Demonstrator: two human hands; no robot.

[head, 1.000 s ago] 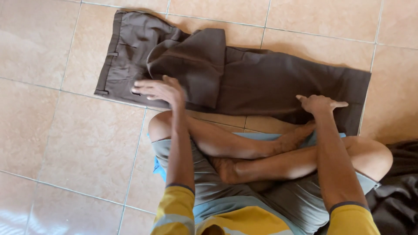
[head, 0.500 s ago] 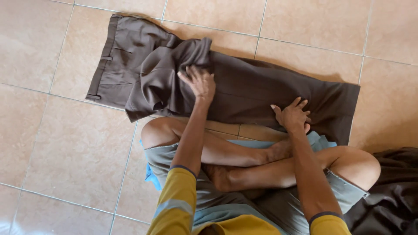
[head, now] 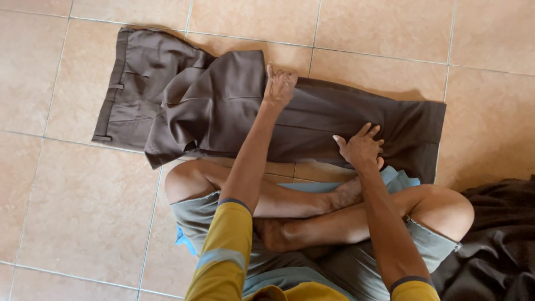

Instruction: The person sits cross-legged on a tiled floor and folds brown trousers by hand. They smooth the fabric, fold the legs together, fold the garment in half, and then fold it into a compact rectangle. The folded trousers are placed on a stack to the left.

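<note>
The brown trousers (head: 312,120) lie flat on the tiled floor (head: 67,223), spanning upper left to right of frame. Left hand (head: 278,86) and right hand (head: 361,147) press down, fingers spread flat, gripping nothing. The fabric looks soft, light and limp; hold at waistband (head: 114,83) or hem.

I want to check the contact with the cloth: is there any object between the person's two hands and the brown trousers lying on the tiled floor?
Nothing visible stands between them. The left hand lies directly on the folded brown fabric trousers, near their far edge, and the right hand presses flat on the leg part, near the crossed bare legs.
</note>
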